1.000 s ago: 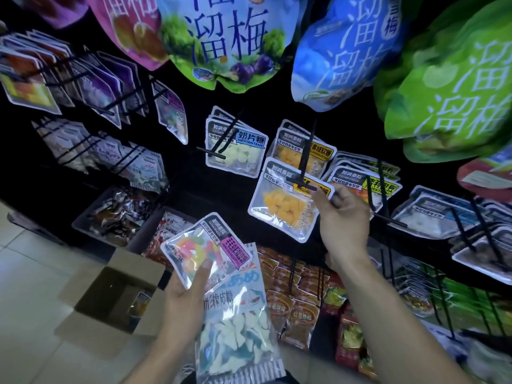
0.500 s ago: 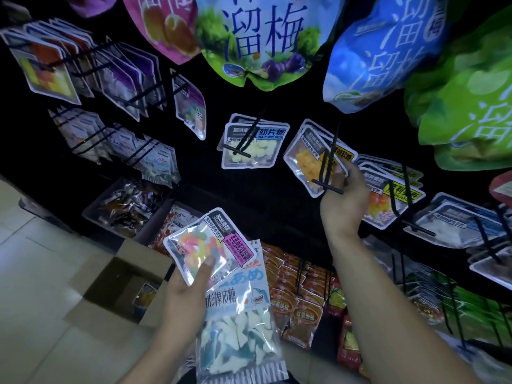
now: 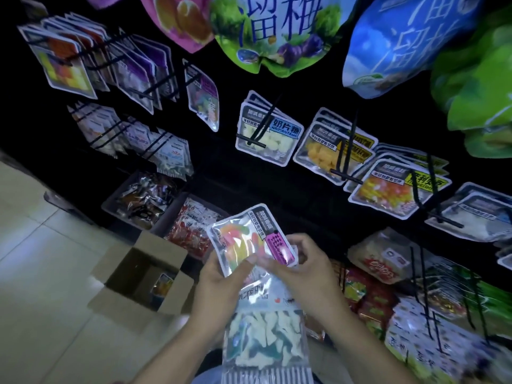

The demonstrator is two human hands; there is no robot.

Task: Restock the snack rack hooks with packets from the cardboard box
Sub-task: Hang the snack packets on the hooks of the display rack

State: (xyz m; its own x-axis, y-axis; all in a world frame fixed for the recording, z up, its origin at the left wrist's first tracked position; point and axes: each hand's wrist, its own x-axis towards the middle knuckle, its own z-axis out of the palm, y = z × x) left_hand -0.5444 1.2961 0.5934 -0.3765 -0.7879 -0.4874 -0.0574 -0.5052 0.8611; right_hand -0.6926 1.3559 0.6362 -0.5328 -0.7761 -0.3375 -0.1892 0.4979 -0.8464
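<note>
My left hand (image 3: pixel 221 281) holds two packets low in the middle: a small clear gummy packet (image 3: pixel 249 239) with a pink label on top, and a longer blue-and-white candy packet (image 3: pixel 263 331) beneath it. My right hand (image 3: pixel 304 270) grips the right edge of the gummy packet. The open cardboard box (image 3: pixel 144 275) sits on the floor to the left, with one packet visible inside. The yellow-candy packet (image 3: pixel 324 153) hangs on its black hook (image 3: pixel 345 151) up on the rack.
Black rack hooks carry rows of packets: white tablets (image 3: pixel 266 137), mixed candy (image 3: pixel 388 189), purple packs (image 3: pixel 138 67). Large plum bags (image 3: pixel 277 31) hang overhead. Trays of snacks (image 3: pixel 144 198) line the lower shelf. Tiled floor (image 3: pixel 41 273) spreads left.
My right hand has left the yellow-candy packet hanging on its hook and come down to the gummy packet in my left hand. The view shifted slightly.
</note>
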